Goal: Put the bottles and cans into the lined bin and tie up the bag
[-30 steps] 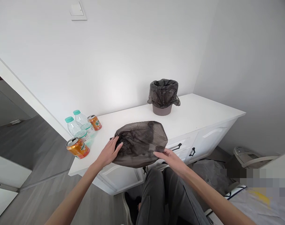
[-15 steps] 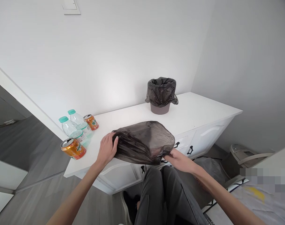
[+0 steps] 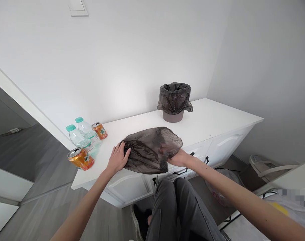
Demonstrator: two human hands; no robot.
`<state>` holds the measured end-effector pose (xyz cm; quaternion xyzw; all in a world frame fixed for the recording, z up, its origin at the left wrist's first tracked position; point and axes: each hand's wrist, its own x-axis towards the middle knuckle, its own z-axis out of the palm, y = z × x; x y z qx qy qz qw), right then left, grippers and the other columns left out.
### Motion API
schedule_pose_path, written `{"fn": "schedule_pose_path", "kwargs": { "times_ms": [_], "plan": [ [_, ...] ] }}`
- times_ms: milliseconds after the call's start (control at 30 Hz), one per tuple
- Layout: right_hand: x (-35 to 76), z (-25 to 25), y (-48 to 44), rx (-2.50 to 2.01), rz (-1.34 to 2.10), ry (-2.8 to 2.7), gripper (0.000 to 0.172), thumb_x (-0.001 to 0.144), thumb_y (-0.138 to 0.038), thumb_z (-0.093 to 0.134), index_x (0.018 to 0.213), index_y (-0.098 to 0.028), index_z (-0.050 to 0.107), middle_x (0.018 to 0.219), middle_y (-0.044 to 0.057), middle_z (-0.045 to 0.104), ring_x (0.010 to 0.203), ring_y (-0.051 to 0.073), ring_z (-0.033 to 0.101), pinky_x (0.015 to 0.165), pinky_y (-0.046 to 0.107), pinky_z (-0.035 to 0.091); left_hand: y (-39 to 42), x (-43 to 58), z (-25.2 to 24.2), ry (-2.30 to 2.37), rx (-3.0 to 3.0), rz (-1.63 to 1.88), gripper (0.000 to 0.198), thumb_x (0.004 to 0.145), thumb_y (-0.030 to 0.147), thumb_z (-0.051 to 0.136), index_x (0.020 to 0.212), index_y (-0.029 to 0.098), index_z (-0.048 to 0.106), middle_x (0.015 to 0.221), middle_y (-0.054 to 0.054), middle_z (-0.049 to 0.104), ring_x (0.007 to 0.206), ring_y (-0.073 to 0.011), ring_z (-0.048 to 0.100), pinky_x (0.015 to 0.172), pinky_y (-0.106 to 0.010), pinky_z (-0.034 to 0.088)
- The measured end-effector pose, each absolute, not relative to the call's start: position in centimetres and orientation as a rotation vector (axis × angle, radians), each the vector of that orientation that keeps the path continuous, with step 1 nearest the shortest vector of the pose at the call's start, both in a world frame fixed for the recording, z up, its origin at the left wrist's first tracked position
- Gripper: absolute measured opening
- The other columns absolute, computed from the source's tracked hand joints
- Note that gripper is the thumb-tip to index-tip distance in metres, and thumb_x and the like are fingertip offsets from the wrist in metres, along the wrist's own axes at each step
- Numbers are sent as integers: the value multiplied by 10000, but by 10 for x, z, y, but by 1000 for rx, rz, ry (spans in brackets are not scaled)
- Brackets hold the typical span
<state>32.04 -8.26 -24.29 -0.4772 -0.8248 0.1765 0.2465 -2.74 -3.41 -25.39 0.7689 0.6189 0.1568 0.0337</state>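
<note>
A dark, see-through plastic trash bag [image 3: 149, 150] is puffed out between my hands over the front edge of the white counter. My left hand [image 3: 119, 157] grips its bunched left end, the thumb apart from the fingers on the near side. At the right end my right hand [image 3: 177, 158] reaches into the bag. Its fingers are covered by the dark film and show only as a faint blur. Behind stands a small brown trash bin [image 3: 172, 117], lined with a black bag [image 3: 174, 100] folded over its rim.
Two clear bottles [image 3: 78, 135] with green caps and two orange soda cans [image 3: 82, 159] [image 3: 100, 130] stand at the left end of the white counter [image 3: 212, 117]. Cabinet doors with black handles [image 3: 154, 181] lie below. On the floor at right is a grey-brown container [image 3: 262, 170] with a handle.
My right hand has gone from holding the bag's right edge to reaching inside it, moving slightly up and left. My left hand stays on the left end.
</note>
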Motion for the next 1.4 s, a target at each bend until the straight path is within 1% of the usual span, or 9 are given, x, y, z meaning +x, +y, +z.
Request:
{"fn": "schedule_pose_path", "kwargs": {
  "times_ms": [233,300,467,633,967,1100,1233,1333,1400],
  "plan": [
    [367,-245,-54,-1865,330,-2111,611,919,-230,503,1522,-136,538,1661,166,425,1577,363,298,1286,565,194,-30,-27,-257,2063,2304,554,718,1036,579,326,1564,102,415,1668,-185,411,1590,-358,285,1305,-561,161],
    [375,-245,-46,-1901,326,-1929,615,966,-254,439,1559,-93,473,1690,194,358,1577,366,300,1271,563,247,-30,-26,-258,2081,2306,571,705,1033,567,337,1555,103,428,1658,-185,426,1578,-366,309,1303,-568,175],
    [361,-232,-40,-1502,252,-1615,597,1075,-382,254,1588,-139,439,1603,165,496,1512,296,423,1247,514,339,-35,-21,-251,2065,2393,665,655,1036,508,348,1534,96,457,1651,-190,434,1596,-367,272,1312,-593,136],
    [300,-219,-48,-1343,298,-1968,664,1084,-543,280,1630,-184,398,1674,123,413,1587,278,292,1306,511,207,-38,-12,-234,1673,2663,648,624,1071,533,301,1542,165,481,1665,-114,439,1605,-279,280,1336,-499,143],
    [281,-236,-24,-1855,502,-2215,785,1072,-614,120,1690,-148,254,1770,110,120,1646,284,39,1318,528,-6,-28,-64,-257,1831,2488,292,725,1054,659,301,1650,251,357,1736,-51,286,1620,-331,213,1323,-565,162],
    [297,-236,-35,-1781,462,-2253,817,1069,-646,163,1701,-128,192,1771,142,104,1644,315,48,1322,533,63,-39,-78,-255,1722,2573,422,648,1078,590,311,1639,270,364,1724,-54,328,1609,-309,258,1316,-567,227],
    [299,-239,-79,-1209,170,-2520,885,990,-685,480,1705,-243,201,1777,82,116,1644,326,48,1324,578,96,-62,-78,-241,1540,2657,600,561,1088,521,359,1593,282,403,1682,-56,419,1593,-267,312,1312,-545,268],
    [301,-247,-102,-993,-46,-2576,946,887,-435,733,1684,-216,272,1756,122,197,1632,357,134,1314,630,137,-79,-75,-228,1461,2665,496,553,1078,523,408,1575,281,419,1655,-65,460,1569,-273,365,1290,-528,320],
    [305,-250,-104,-1006,-98,-2513,786,847,-224,723,1590,-200,467,1687,134,380,1589,356,295,1301,628,228,-88,-74,-219,1418,2684,425,563,1066,524,446,1573,280,423,1642,-73,477,1545,-281,404,1265,-514,360]
  ]
}}
